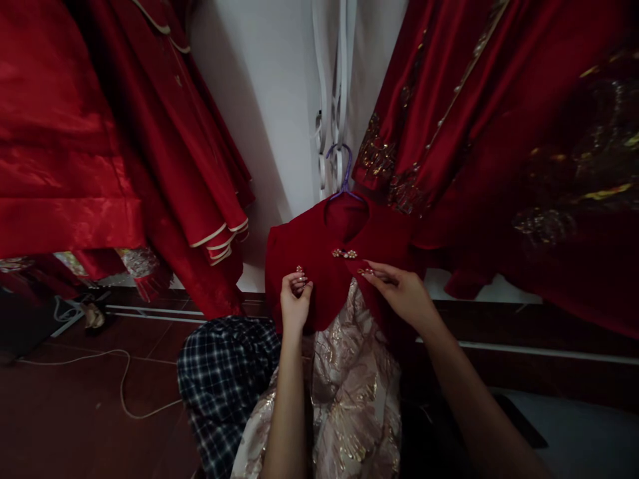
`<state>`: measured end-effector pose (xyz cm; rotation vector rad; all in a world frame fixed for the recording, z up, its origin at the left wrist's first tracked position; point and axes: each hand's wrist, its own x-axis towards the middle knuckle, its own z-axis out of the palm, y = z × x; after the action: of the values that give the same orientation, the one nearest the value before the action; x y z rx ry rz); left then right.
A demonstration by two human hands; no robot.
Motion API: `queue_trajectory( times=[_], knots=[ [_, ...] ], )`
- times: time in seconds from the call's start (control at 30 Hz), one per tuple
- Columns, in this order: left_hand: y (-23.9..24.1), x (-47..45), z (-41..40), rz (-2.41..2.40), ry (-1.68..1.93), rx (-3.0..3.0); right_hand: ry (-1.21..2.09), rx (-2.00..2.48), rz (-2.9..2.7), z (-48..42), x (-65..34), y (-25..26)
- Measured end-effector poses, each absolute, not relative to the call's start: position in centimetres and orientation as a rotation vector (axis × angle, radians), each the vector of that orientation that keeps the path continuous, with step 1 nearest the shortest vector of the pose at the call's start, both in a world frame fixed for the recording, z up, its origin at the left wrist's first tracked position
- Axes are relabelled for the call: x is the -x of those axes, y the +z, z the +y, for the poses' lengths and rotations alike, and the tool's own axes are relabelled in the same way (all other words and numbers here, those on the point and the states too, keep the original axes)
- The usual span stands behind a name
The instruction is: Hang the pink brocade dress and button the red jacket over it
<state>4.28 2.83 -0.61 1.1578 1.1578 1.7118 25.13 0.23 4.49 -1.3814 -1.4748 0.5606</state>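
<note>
A small dark red jacket (319, 259) hangs on a purple hanger (344, 174) in front of me, over a pale pink and gold brocade skirt (349, 392). A small ornate clasp (345, 253) joins its collar. My left hand (295, 299) pinches the jacket's left front panel with its fingers closed on the cloth. My right hand (402, 289) grips the right front edge just below the clasp.
Red satin garments (114, 146) hang at the left, and red gowns with gold embroidery (499, 133) at the right. A white wall (279, 100) is behind. A plaid cloth (224, 379) lies by my left arm. A thin cord (120, 386) trails across the dark red floor.
</note>
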Motion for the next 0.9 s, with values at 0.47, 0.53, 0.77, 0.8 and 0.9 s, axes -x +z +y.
queue_trajectory(
  times=[0.47,0.53,0.77,0.8,0.9],
  knots=[
    [0.4,-3.8,2.2,1.1,1.729,-0.968,0.734,1.043,-1.587,2.2,-16.3,4.8],
    [0.6,-3.8,2.1,1.092,1.712,-0.974,0.744,1.015,-1.588,2.6,-16.2,4.2],
    [1.1,-4.2,1.7,1.093,1.699,-1.0,0.678,1.015,-1.592,2.7,-16.7,3.5],
    [1.1,-4.2,1.7,1.102,1.706,-1.01,0.663,1.016,-1.605,2.7,-16.7,3.5],
    [1.2,-4.3,1.7,1.114,1.73,-1.039,0.62,1.026,-1.646,2.5,-16.8,3.4]
  ],
)
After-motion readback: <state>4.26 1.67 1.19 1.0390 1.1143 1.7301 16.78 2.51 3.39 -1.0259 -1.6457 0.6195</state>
